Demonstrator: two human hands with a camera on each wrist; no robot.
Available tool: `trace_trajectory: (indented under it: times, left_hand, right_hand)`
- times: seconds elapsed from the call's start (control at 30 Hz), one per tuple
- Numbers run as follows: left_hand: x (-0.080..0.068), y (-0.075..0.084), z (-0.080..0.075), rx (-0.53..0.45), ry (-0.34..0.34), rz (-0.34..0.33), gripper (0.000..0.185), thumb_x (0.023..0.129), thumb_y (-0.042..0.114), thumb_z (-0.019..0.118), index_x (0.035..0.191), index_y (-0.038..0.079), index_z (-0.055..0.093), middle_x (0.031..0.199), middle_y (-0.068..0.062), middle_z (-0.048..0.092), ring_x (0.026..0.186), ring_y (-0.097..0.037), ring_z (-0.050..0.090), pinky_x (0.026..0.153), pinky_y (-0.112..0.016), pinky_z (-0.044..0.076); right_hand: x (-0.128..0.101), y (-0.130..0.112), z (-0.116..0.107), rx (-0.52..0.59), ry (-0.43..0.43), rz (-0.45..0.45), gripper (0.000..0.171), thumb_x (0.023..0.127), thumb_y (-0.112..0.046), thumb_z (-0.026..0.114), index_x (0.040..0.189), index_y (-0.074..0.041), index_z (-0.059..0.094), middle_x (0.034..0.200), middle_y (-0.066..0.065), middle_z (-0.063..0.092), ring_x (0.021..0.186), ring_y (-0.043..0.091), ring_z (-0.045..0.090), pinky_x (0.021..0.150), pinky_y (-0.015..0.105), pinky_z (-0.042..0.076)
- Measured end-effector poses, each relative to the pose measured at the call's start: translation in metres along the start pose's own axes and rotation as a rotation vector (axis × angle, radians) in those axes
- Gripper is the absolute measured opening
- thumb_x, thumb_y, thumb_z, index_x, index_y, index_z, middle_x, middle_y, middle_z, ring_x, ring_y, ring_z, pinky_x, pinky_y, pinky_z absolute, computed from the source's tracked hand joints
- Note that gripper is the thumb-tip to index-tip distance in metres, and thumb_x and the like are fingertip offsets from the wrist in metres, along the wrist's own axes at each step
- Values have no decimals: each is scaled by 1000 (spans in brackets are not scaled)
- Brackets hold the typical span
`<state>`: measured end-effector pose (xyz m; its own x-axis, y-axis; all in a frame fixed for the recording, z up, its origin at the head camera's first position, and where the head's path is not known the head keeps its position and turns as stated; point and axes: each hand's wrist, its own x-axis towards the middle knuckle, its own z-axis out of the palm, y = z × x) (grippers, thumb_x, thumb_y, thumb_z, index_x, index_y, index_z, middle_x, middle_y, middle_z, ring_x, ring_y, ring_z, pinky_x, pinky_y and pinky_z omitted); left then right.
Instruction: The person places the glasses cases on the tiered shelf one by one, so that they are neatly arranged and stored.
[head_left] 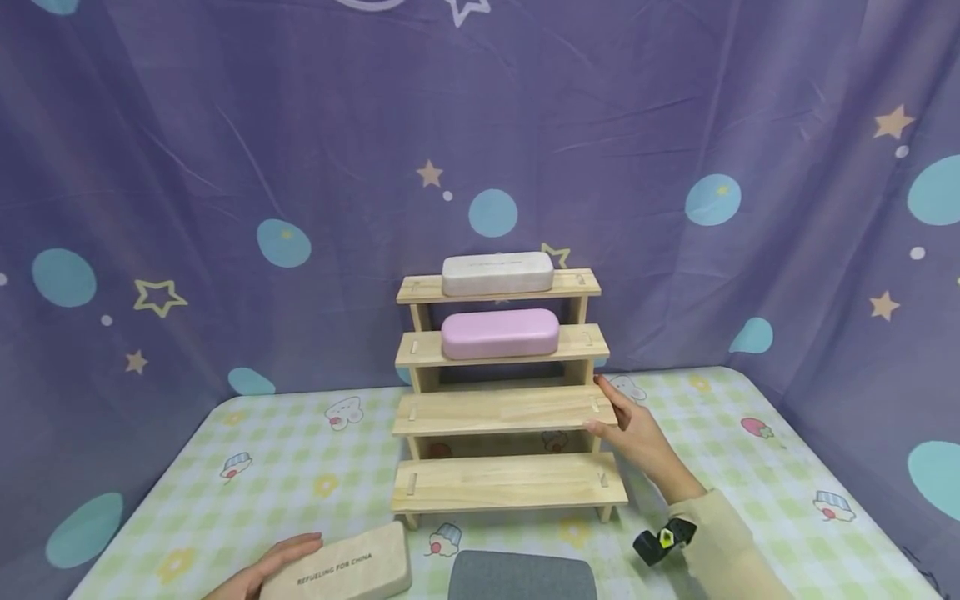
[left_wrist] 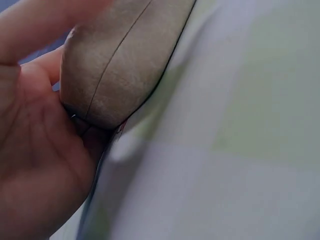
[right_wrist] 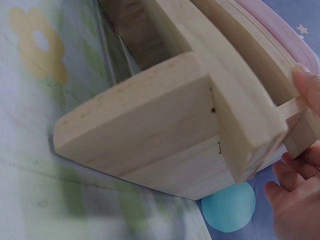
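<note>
The left hand [head_left: 262, 567] is curling round the beige glasses case [head_left: 339, 568] at six o'clock on the table [head_left: 787, 467]. The right hand [head_left: 637, 433] is bracing the wooden stepped shelf [head_left: 502, 479] at three o'clock, likely steadying it, fingers bent round the third step.

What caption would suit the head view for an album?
Left hand grips a beige case; right hand holds the stepped wooden rack bearing white and pink cases.
</note>
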<state>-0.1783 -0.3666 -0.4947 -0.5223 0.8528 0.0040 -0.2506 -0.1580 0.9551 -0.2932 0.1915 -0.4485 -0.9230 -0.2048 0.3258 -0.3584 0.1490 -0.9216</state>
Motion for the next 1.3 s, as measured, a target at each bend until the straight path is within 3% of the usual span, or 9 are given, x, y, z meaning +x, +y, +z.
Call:
trace_trajectory:
  times: [0.13,0.33,0.57,0.73,1.03,1.3]
  left_hand:
    - [0,3,1,39,41,-30,62,101,11,36,150,5,-1,148,23,18,137,-8,27,108,-38,31]
    - [-2,5,0,51,163,-87,61,98,7,42,152,8,13,144,14,31,131,-21,39,101,-42,39]
    - [-4,4,-10,31,98,-57,56,100,6,38,151,21,22,147,13,34,132,-25,40,102,-44,39]
    - [-5,4,-11,33,105,-64,55,99,4,40,148,30,32,145,14,38,130,-25,42,100,-42,41]
    - [-3,8,-5,42,167,-107,54,98,5,43,144,32,38,141,12,45,127,-23,46,99,-41,42]
    - [-3,7,-6,55,148,-29,55,98,3,42,148,24,32,143,13,40,128,-22,44,99,-42,42]
  right_hand:
    - [0,-1,-1,6,1,-4,77,87,-6,66,147,6,18,153,19,18,139,35,18,96,6,29]
    - [0,-3,-1,8,4,8,78,87,-7,66,148,3,18,154,17,17,139,34,18,95,6,30]
    - [-1,-4,-2,12,-3,7,77,88,-7,65,148,4,17,154,18,14,140,36,16,95,6,30]
    - [-1,-3,-3,6,-6,9,77,88,-7,65,148,4,17,154,19,14,140,35,15,95,6,29]
    - [-1,-2,-2,14,-13,8,78,88,-7,65,147,5,17,154,19,13,140,35,16,95,6,30]
    - [0,-3,0,10,-10,18,78,87,-8,66,147,4,17,155,18,14,141,33,14,96,5,28]
